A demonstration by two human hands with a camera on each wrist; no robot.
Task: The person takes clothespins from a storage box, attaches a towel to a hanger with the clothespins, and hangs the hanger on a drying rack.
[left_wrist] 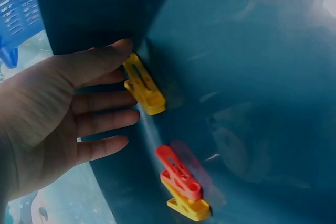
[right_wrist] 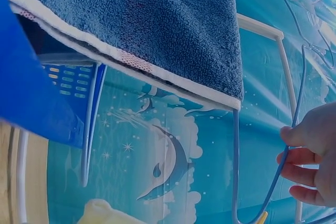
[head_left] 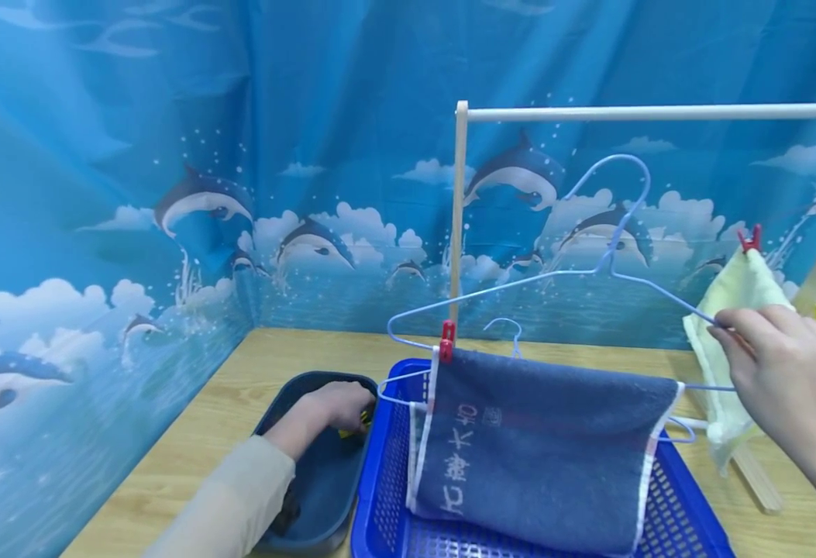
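In the dark bin, my left hand pinches one end of a yellow clothespin between thumb and index finger, its other fingers extended. Below it on the bin floor lie a red clothespin and another yellow one. My right hand grips the right end of a light blue wire hanger, holding it above the basket. A dark blue towel with white edging drapes over the hanger's lower bar. A red clothespin fastens the towel's left corner; its right corner shows no clip.
A blue basket stands beneath the towel, right beside the bin, with another hanger rising from it. Behind is a drying rack with a white rail. A pale yellow cloth hangs at right, clipped in red. Dolphin-print curtain encloses the table.
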